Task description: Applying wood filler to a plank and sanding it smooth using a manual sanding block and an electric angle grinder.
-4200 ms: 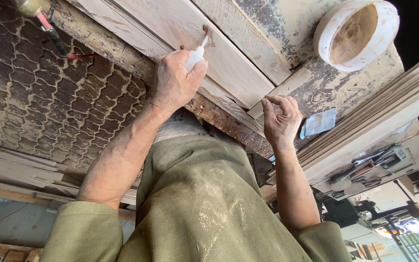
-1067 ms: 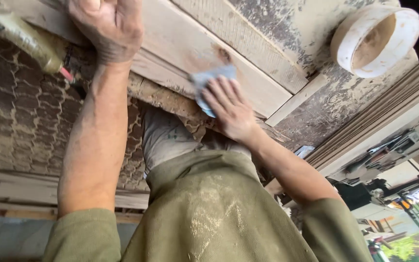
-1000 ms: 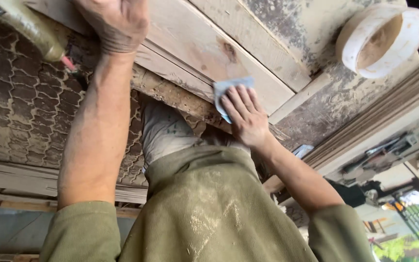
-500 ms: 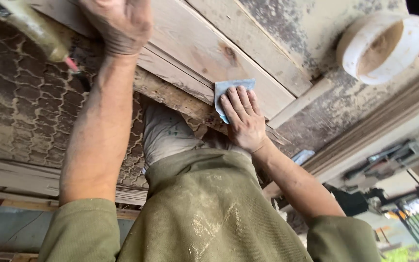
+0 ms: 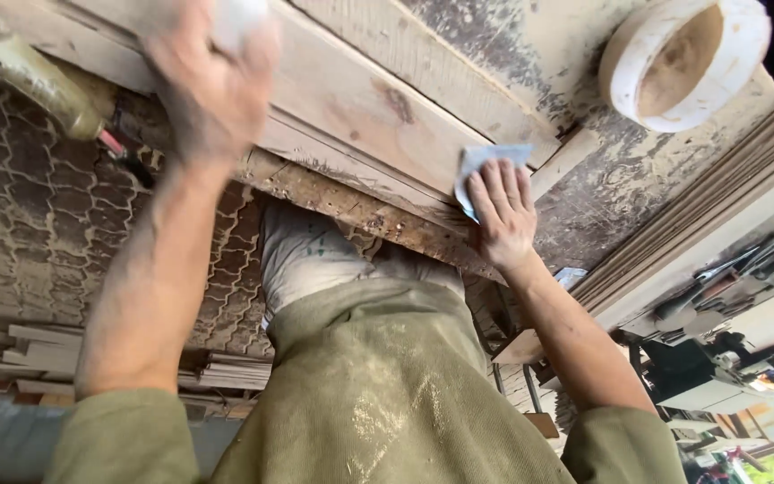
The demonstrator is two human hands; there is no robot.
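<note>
Pale blue sanding sheet (image 5: 485, 166) pressed flat on the near end of a pale wooden board (image 5: 378, 116), close to where the board ends beside a narrow wooden strip (image 5: 566, 161). Right hand (image 5: 503, 215) spread over the sheet, palm down, fingers (image 5: 494, 184) extended and slightly fanned, fingertips on the paper; grip open and flat, pinning rather than clasping. Wrist bent back, forearm sloping down and to the right toward an olive sleeve.

Left hand (image 5: 208, 90) raised over the far part of the same board, blurred. Grip curled around a small white bottle (image 5: 239, 18), only the pale end showing above the knuckles at the top edge. Forearm long and nearly straight, running down to the left sleeve.

Board lying across a worn desk (image 5: 530, 54) with flaking paint and a dark, rough front edge (image 5: 360, 211). Brown knot mark (image 5: 396, 99) on the board between the two hands. White round container (image 5: 683, 58) holding fine sawdust, standing on the desk well apart from the right hand. Stack of long wooden slats (image 5: 718, 206) at the right. Yellowish tool with a red-tipped hose (image 5: 38, 81) at the upper left, beside the left hand. Patterned paved floor (image 5: 38, 242) below, olive dust-marked apron (image 5: 378, 385) in the foreground.
</note>
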